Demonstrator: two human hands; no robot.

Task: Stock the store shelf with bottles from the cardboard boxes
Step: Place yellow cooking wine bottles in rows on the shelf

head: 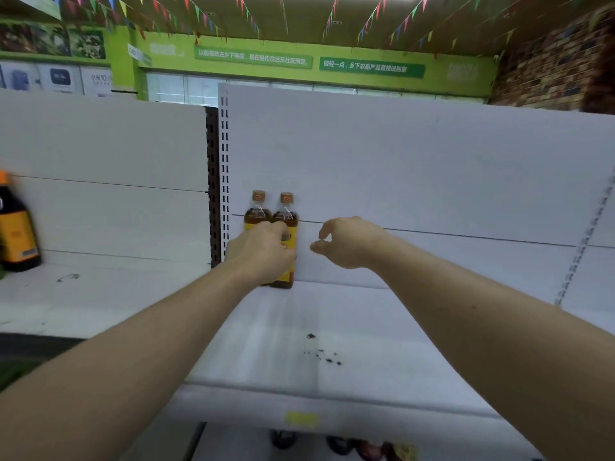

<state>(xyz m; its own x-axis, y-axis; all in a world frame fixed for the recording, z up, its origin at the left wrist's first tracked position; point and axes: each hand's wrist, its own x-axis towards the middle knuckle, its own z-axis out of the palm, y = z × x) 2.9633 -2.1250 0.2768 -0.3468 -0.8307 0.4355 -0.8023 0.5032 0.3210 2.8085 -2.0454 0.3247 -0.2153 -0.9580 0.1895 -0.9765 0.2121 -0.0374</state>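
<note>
On shelf, left fingers curled round bottles; right fingers half-open.

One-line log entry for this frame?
phase: placing | left hand: grips left bottle | right hand: free, beside bottles | right bottle: upright on shelf

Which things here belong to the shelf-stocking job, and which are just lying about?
Job: left amber bottle, right amber bottle, white shelf, left hand, right hand.
Lying about: large dark orange-labelled bottle, dark specks, coloured bunting, green banners.
</note>
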